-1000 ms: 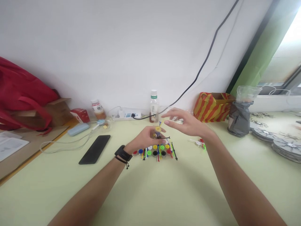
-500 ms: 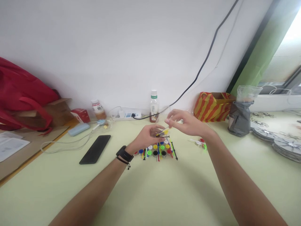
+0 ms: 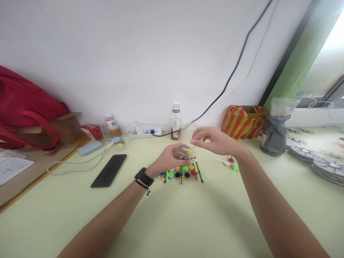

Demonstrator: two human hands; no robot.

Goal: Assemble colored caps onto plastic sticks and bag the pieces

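Note:
My left hand (image 3: pixel 168 157), with a black watch on its wrist, is closed on a few thin plastic arrows, among them a dark arrow (image 3: pixel 191 158) and a yellow piece (image 3: pixel 190 153). My right hand (image 3: pixel 212 139) pinches the upper end of a thin slanting stick (image 3: pixel 192 148), whose lower end meets the pieces in my left hand. Below both hands lies a group of round plastic discs in several colours, such as a black disc (image 3: pixel 187 175), with rows of arrows between them. A black arrow (image 3: pixel 199 172) borders the group on the right. My left hand hides its back part.
A small cluster of discs and arrows (image 3: pixel 231 163) lies to the right. A black phone (image 3: pixel 109 171) is on the left. Behind stand a bottle (image 3: pixel 176 122), a power strip (image 3: pixel 150 129) and a striped bag (image 3: pixel 243 122). Stacked round plates (image 3: pixel 329 168) lie far right.
My left hand has shifted slightly right and lower over the discs, the pieces still in it. My right hand has moved a little right and down, keeping its pinch.

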